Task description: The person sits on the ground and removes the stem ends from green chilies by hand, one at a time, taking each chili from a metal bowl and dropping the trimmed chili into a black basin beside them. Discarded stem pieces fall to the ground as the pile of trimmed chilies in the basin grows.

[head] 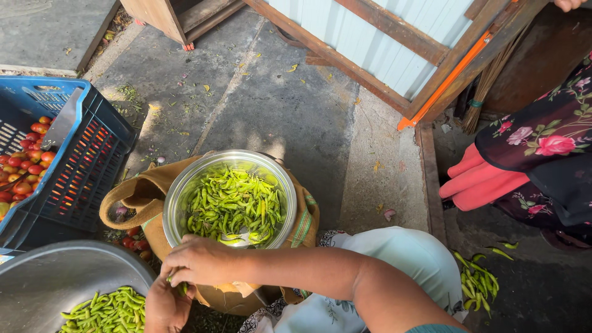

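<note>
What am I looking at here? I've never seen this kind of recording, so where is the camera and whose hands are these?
The one picture comes from a camera worn on a person's head, looking down at their own bare hands. The right hand and left hand meet over a green chilli, pinched between them. Just beyond sits a steel bowl of green chillies on a brown cloth bag. At lower left a large metal basin holds more chillies. A blue crate of small tomatoes stands to the left on the concrete floor. Loose chillies lie at right, near another person in floral cloth.

Green chilli [180,286] (slender) pinched between 2 hands.
</note>
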